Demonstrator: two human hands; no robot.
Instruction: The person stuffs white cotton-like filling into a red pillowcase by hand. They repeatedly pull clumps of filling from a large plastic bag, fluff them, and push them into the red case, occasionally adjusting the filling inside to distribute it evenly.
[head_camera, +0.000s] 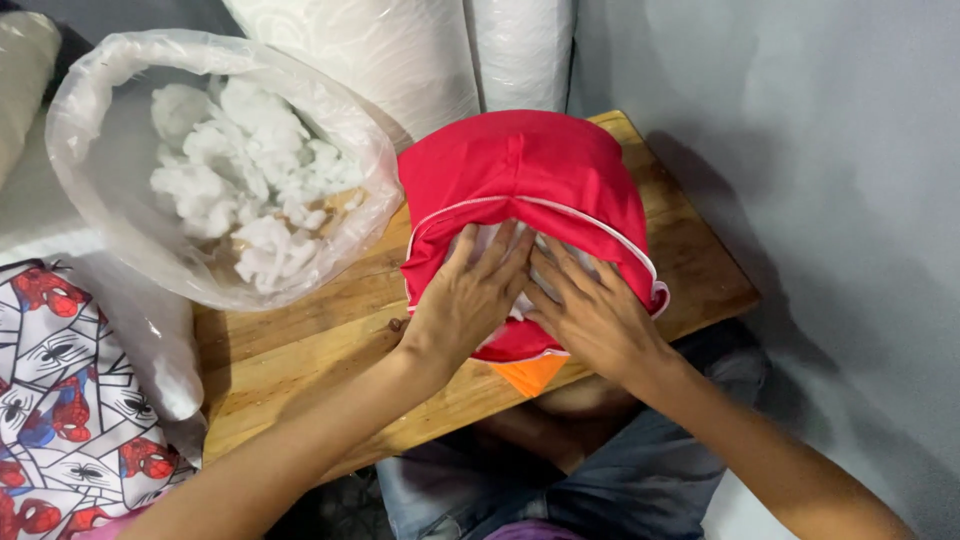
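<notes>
Fingers (500, 262) half inside red cover (530, 175)

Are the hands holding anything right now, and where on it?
No grip: left hand and right hand press flat, fingers inside the zipped opening of the red cushion cover, on its white stuffing.

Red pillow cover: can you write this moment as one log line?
left hand: pressing stuffing into red pillow cover | right hand: same, at zipper opening | bag of white stuffing: open, left on wooden table

Bare forearms without sleeves, blue denim jeans on the legs
</notes>
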